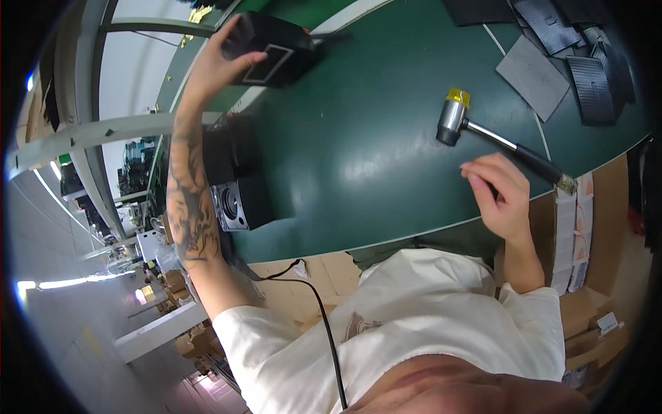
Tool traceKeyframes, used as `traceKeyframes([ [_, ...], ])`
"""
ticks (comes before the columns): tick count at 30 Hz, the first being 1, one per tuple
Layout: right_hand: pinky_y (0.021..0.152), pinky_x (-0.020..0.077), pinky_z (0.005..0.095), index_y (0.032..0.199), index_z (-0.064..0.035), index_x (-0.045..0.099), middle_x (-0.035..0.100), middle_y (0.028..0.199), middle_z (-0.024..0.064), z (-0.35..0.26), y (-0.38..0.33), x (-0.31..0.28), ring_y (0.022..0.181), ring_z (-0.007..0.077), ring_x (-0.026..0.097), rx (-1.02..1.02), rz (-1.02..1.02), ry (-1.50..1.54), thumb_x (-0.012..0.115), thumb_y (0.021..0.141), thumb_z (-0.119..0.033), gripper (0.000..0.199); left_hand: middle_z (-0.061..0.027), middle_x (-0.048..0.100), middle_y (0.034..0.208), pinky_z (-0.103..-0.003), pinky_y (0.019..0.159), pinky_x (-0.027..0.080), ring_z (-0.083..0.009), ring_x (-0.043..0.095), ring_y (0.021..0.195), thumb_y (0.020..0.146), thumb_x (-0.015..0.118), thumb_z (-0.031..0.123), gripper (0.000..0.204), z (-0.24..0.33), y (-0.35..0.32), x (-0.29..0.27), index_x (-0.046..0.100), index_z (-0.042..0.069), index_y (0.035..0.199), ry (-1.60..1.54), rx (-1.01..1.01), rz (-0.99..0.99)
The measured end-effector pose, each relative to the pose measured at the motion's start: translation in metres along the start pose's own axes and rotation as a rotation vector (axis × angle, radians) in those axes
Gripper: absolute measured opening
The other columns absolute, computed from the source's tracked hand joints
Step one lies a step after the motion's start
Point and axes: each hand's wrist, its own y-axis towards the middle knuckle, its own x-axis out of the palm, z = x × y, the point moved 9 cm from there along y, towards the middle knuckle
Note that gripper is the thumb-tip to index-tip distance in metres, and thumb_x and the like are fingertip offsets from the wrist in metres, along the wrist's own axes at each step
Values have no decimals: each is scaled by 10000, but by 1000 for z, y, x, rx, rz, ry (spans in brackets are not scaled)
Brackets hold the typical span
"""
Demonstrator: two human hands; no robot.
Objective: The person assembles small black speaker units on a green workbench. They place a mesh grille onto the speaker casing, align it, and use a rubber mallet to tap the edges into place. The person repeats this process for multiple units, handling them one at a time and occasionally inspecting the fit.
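My left hand (219,61) reaches far out and grips a black box-shaped device (276,50) at the far left of the dark green table (358,145). My right hand (502,193) rests near the table's front edge with curled fingers and holds nothing. It lies just below the black handle of a hammer (483,131) with a metal head and a yellow tip. The hammer lies flat on the table.
A small black speaker-like box (238,203) stands at the table's left edge beside my forearm. Several dark textured fabric pieces (552,55) lie at the far right. A black cable (324,324) hangs below the table. Cardboard boxes (586,317) stand lower right.
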Motion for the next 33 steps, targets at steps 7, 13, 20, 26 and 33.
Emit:
traceKeyframes([
  [7, 539, 475, 346, 990, -9, 729, 665, 761, 93, -1, 6, -2, 589, 248, 607, -62, -68, 99, 733, 767, 79, 239, -156, 607, 1433, -343, 1123, 398, -257, 549, 1342, 904, 736, 575, 890, -99, 91, -4, 448, 36, 1552, -211, -395, -197],
  [13, 521, 474, 307, 1018, -33, 734, 672, 736, 43, 14, 5, -7, 543, 207, 595, -22, -36, 193, 778, 720, 45, 311, -165, 506, 1537, -372, 1193, 340, -266, 476, 1421, 972, 610, 621, 833, -19, 277, 36, 437, 58, 1561, -206, 40, 53],
  [20, 508, 465, 261, 1064, -29, 756, 688, 754, 23, 13, 5, -13, 576, 166, 631, 15, -74, 354, 807, 722, 16, 349, -197, 357, 1641, -460, 1268, 185, -340, 272, 1549, 908, 553, 766, 994, -16, 295, 105, 372, 76, 1601, 7, 10, -274],
  [26, 464, 422, 293, 1054, 5, 754, 674, 754, 61, 16, 6, -15, 540, 186, 588, 22, 30, 361, 785, 776, 27, 280, -207, 639, 1360, -360, 1109, 405, -272, 576, 1287, 864, 708, 662, 872, -17, 303, 106, 583, 20, 1441, -45, -36, -44],
  [33, 461, 401, 343, 1041, 13, 750, 638, 711, 75, 6, 1, -17, 539, 218, 572, -27, 40, 252, 747, 824, 28, 217, -156, 633, 1352, -380, 1131, 394, -271, 571, 1292, 917, 707, 491, 637, 146, 127, 22, 633, 34, 1355, -245, 140, 52],
])
